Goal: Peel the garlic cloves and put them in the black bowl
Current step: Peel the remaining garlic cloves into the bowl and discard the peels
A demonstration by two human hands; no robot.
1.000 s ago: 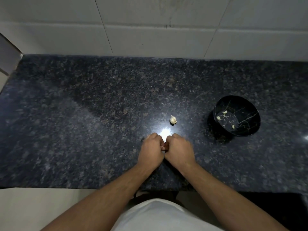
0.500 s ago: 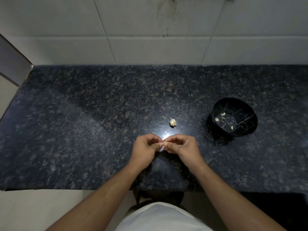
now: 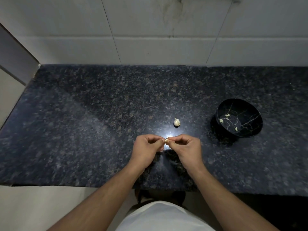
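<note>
A small pale garlic clove (image 3: 166,140) is pinched between the fingertips of my left hand (image 3: 147,150) and my right hand (image 3: 186,148), just above the dark granite counter (image 3: 83,130). A piece of a garlic bulb (image 3: 177,122) lies on the counter a little beyond my hands. The black bowl (image 3: 253,129) with thin gold veins stands tilted at the right and holds three pale cloves (image 3: 227,115).
White wall tiles (image 3: 150,30) rise behind the counter. The counter's front edge runs just below my wrists, with a pale floor at the lower left. A bright light reflection shines on the granite right behind my fingers.
My hands have lifted from fists pressed together on the counter to a fingertip pinch on the clove, which now shows between them. The bulb piece and bowl have not moved.
</note>
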